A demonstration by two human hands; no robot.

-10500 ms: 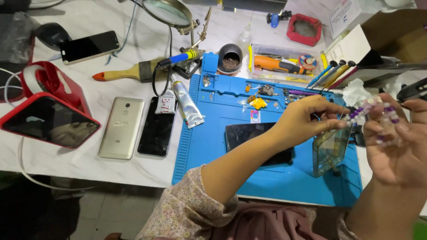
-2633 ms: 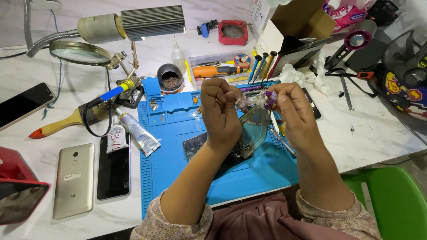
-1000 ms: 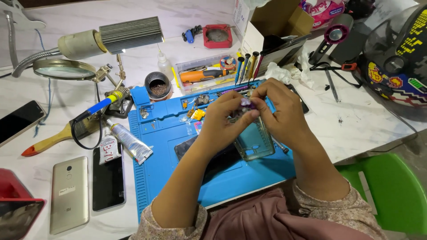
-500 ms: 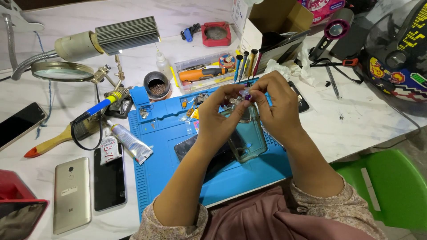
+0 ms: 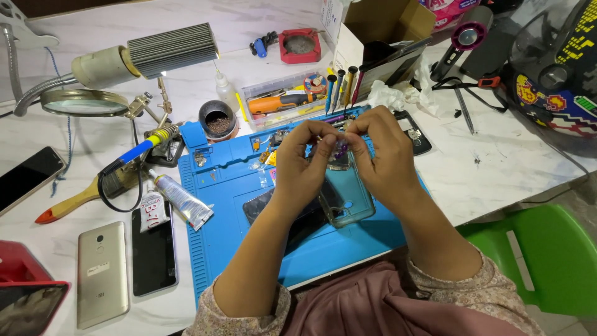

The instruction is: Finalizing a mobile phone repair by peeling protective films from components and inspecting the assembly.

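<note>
Far left on the white surface (image 5: 497,168): a red-edged device (image 5: 25,298) at the bottom corner, a dark phone (image 5: 28,178) lying face up above it, a wooden-handled brush (image 5: 68,204) between them and the mat. Just right of that, a gold phone (image 5: 101,274) face down beside a black phone (image 5: 153,246) with a small white sachet (image 5: 151,210) on its top end. Above these, a round magnifier (image 5: 84,102) and a ribbed grey lamp head (image 5: 171,51), then a blue-handled soldering iron (image 5: 140,151) and a silver tube (image 5: 181,199) lying at the left edge of the blue work mat (image 5: 217,249).

Over the middle of the mat, raised off it: left hand (image 5: 303,168) curled narrow, thumb and forefinger pinched on a small purple-and-white piece (image 5: 339,149). Right hand (image 5: 380,163) touching the left at the fingertips, pinched on the same piece from the other side. Directly beneath the hands, a clear teal phone case (image 5: 344,202) resting on the mat, next to a dark phone (image 5: 292,218) partly hidden by the left forearm.

Behind the hands, a clear tool tray (image 5: 283,102) with an orange-handled tool, and upright screwdrivers (image 5: 341,84). Further right, an open cardboard box (image 5: 379,28), crumpled white tissue (image 5: 388,94), tweezers (image 5: 463,112), a patterned helmet (image 5: 553,68). Bottom right, a green chair (image 5: 547,255).
</note>
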